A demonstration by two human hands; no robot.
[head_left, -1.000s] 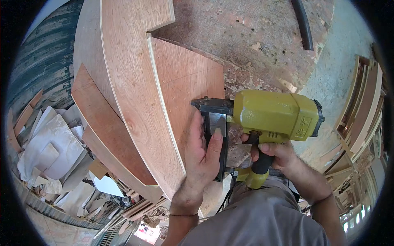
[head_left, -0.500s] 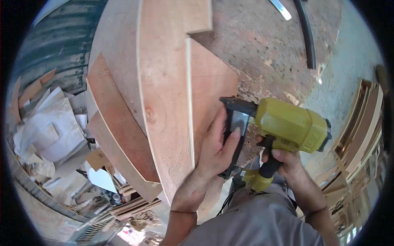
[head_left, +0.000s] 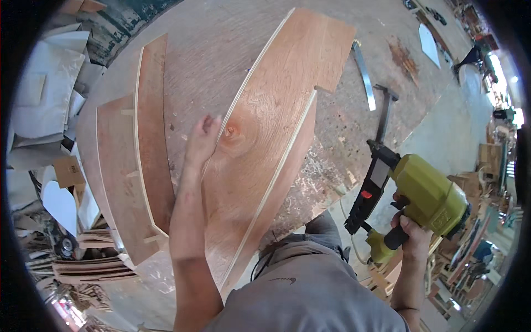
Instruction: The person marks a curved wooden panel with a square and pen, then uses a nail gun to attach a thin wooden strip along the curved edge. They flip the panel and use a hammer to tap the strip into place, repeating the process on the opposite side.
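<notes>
My right hand (head_left: 416, 235) is wrapped round the black grip of a yellow-green nail gun (head_left: 431, 193), held off the table's right side with its black magazine toward the left. On the table lies a long plywood panel (head_left: 265, 105) with a stepped notch at its far right end. A second plywood piece (head_left: 293, 160) sits along the panel's right side, under its pale edge. At the panel's left edge, my left hand (head_left: 202, 143) has its fingers curled against the wood; its fingertips are partly blurred.
Left of the panel stands another plywood assembly (head_left: 152, 133) with small wooden blocks. A metal strip (head_left: 364, 74) and a dark hammer-shaped tool (head_left: 385, 113) lie on the worktable (head_left: 193, 61). Offcuts and sheets (head_left: 47, 105) pile up at the far left; wood pieces (head_left: 470, 221) stand at the right.
The nail gun has moved right, away from the panel. My left hand has left the gun's magazine for the panel's left edge. The panel appears turned, its far end now farther right.
</notes>
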